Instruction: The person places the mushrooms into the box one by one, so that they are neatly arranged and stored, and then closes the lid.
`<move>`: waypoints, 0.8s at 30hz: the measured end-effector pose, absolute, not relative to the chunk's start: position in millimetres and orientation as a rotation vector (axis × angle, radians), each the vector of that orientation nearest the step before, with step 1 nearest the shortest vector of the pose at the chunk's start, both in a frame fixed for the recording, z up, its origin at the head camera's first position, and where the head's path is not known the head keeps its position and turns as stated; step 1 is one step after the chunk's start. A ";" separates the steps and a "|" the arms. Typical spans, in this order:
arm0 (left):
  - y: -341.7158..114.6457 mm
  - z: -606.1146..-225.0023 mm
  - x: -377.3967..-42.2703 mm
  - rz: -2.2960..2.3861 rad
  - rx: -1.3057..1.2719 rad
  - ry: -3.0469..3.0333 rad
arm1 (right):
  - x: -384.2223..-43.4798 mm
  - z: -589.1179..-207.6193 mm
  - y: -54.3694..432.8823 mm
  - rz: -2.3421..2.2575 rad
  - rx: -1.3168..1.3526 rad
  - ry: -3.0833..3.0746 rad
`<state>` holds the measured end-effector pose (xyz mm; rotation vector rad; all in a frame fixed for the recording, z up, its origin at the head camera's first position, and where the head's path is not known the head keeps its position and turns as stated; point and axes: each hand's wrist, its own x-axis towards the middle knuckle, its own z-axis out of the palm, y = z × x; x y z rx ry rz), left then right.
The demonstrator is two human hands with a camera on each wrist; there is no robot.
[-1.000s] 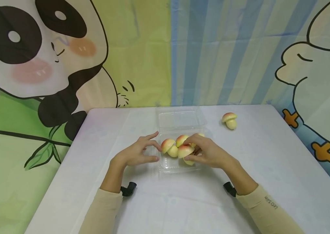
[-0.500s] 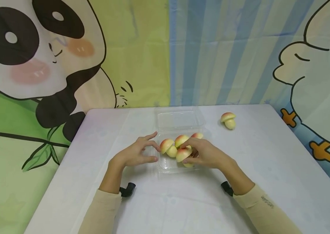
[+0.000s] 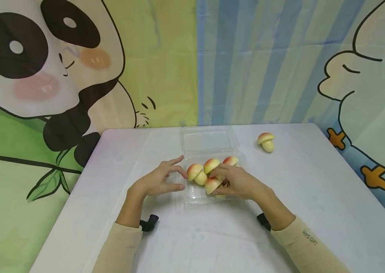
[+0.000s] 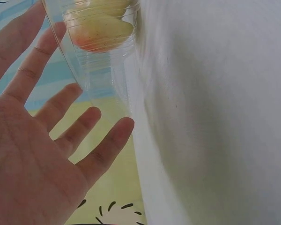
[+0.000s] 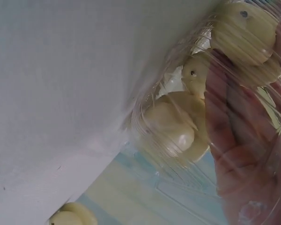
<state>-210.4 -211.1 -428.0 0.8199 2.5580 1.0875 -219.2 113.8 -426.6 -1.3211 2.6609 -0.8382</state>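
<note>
My right hand (image 3: 239, 182) pinches one red-and-yellow toy mushroom (image 3: 213, 185) at the front of the clear plastic clamshell container (image 3: 195, 194). My left hand (image 3: 159, 179), fingers spread, is positioned at the container's left wall; contact cannot be confirmed. My hands are apart. Three other mushrooms (image 3: 194, 171) sit inside the container; a loose mushroom (image 3: 266, 142) lies right of the container's open lid (image 3: 207, 141).
</note>
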 end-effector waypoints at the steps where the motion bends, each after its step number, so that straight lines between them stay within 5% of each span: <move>1: -211.0 -428.3 -210.8 1.085 0.819 2.562 | -219.4 -426.4 114.3 -0.832 -1.316 2.663; 24: -210.7 -426.7 -211.5 1.125 0.764 2.568 | -237.4 -413.4 152.1 -1.022 -1.286 2.645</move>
